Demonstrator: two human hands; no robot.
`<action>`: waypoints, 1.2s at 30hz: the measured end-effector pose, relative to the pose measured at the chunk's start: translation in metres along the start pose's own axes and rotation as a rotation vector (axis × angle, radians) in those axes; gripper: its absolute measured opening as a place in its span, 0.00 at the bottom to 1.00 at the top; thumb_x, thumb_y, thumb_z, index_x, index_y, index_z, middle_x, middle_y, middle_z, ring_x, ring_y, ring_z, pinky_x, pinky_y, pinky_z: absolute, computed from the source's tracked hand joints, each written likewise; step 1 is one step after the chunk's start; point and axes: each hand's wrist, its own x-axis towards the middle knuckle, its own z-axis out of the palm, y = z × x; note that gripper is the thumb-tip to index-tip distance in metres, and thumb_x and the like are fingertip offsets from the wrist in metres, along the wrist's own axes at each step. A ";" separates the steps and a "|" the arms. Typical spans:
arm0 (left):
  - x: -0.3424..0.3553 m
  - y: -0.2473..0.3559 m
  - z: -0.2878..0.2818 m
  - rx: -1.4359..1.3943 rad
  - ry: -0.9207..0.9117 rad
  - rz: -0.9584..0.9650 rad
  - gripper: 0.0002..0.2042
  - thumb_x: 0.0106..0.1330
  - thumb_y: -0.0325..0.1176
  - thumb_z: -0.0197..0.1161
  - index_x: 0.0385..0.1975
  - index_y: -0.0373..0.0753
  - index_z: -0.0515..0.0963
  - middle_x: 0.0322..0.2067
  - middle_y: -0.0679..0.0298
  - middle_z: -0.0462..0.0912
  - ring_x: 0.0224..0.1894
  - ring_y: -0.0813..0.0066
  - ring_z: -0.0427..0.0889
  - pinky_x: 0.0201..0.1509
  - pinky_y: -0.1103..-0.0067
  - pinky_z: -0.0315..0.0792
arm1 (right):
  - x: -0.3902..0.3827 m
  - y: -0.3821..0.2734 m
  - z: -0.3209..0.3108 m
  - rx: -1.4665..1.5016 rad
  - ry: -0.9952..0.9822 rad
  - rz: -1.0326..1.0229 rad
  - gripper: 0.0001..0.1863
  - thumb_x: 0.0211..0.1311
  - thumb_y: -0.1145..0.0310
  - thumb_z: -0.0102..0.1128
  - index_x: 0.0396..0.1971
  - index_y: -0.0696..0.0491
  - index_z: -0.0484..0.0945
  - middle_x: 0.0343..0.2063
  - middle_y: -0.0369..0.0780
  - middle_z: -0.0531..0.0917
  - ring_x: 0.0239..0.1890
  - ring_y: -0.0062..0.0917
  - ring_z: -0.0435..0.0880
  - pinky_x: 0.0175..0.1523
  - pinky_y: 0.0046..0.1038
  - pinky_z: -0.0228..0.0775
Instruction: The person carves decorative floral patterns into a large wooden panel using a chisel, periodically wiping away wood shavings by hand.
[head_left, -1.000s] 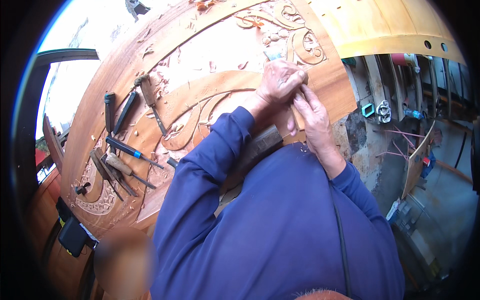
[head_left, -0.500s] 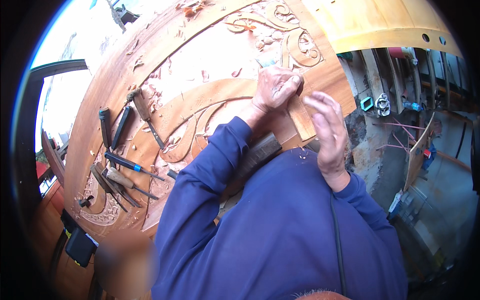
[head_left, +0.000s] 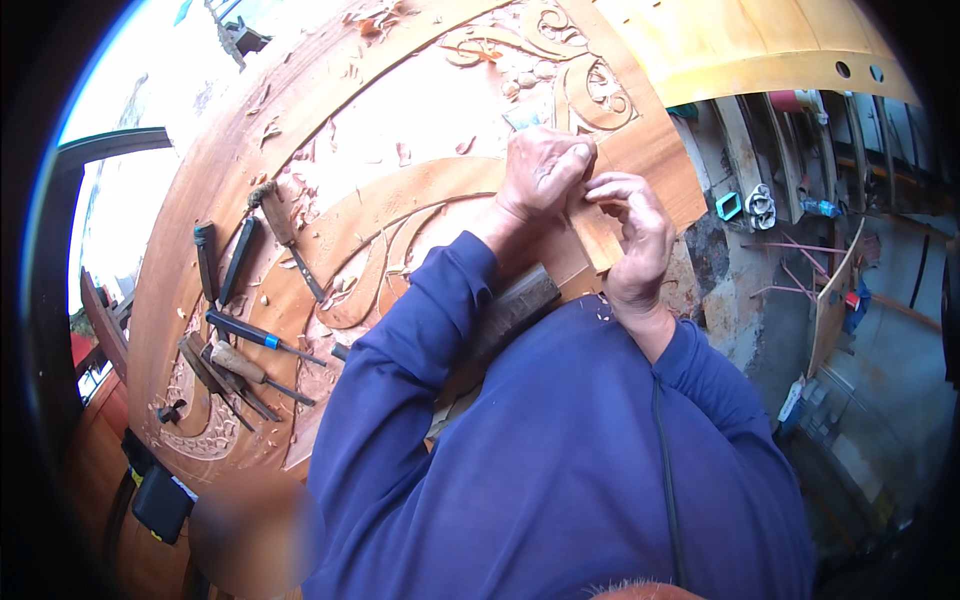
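Note:
My left hand is a closed fist around a carving chisel; only its pale blade tip shows beyond the knuckles. The blade rests on a large carved wooden panel with scrolls and leaves. My right hand sits just behind the left one. Its fingers are curled and their tips meet the left thumb where the chisel's handle end lies hidden. Both hands are over the panel's right edge.
Several chisels and gouges lie on the panel's left part among wood chips. A dark cylindrical mallet lies under my left forearm. A yellow curved board is at the top right. Clutter lies on the floor to the right.
My right hand, which had lifted off with its fingers spread, has come back against the left fist. The left hand has stayed closed on the chisel at the same spot.

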 end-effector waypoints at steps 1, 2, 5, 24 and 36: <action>0.000 0.001 0.002 0.002 -0.003 0.000 0.19 0.69 0.41 0.49 0.17 0.41 0.76 0.15 0.57 0.76 0.19 0.57 0.79 0.28 0.68 0.71 | -0.001 -0.002 0.003 0.070 0.058 0.034 0.24 0.73 0.62 0.36 0.39 0.64 0.80 0.45 0.46 0.82 0.49 0.30 0.82 0.55 0.28 0.73; 0.000 0.002 0.004 0.025 0.027 0.016 0.21 0.69 0.43 0.48 0.16 0.39 0.75 0.14 0.58 0.73 0.18 0.61 0.75 0.27 0.69 0.68 | -0.003 -0.003 0.002 0.073 0.060 0.033 0.24 0.73 0.62 0.36 0.39 0.64 0.80 0.45 0.46 0.82 0.49 0.30 0.82 0.55 0.28 0.73; -0.002 0.003 -0.001 0.065 0.028 0.035 0.21 0.68 0.43 0.48 0.16 0.38 0.75 0.14 0.58 0.72 0.18 0.62 0.74 0.26 0.69 0.67 | -0.013 -0.005 -0.010 0.002 0.076 0.010 0.20 0.71 0.65 0.39 0.37 0.62 0.81 0.40 0.45 0.84 0.43 0.30 0.83 0.50 0.29 0.74; 0.006 0.003 -0.002 0.162 -0.014 0.081 0.19 0.68 0.40 0.47 0.16 0.38 0.72 0.15 0.57 0.73 0.19 0.57 0.75 0.27 0.68 0.68 | -0.003 0.007 -0.006 0.039 0.066 0.010 0.23 0.72 0.62 0.38 0.32 0.64 0.78 0.42 0.49 0.82 0.45 0.31 0.82 0.51 0.28 0.74; 0.002 0.007 -0.004 0.091 0.041 0.024 0.24 0.68 0.43 0.45 0.14 0.34 0.73 0.13 0.58 0.71 0.16 0.64 0.71 0.26 0.71 0.65 | -0.007 0.002 -0.006 -0.027 0.040 -0.210 0.15 0.70 0.68 0.45 0.30 0.60 0.79 0.33 0.42 0.82 0.40 0.27 0.80 0.46 0.29 0.71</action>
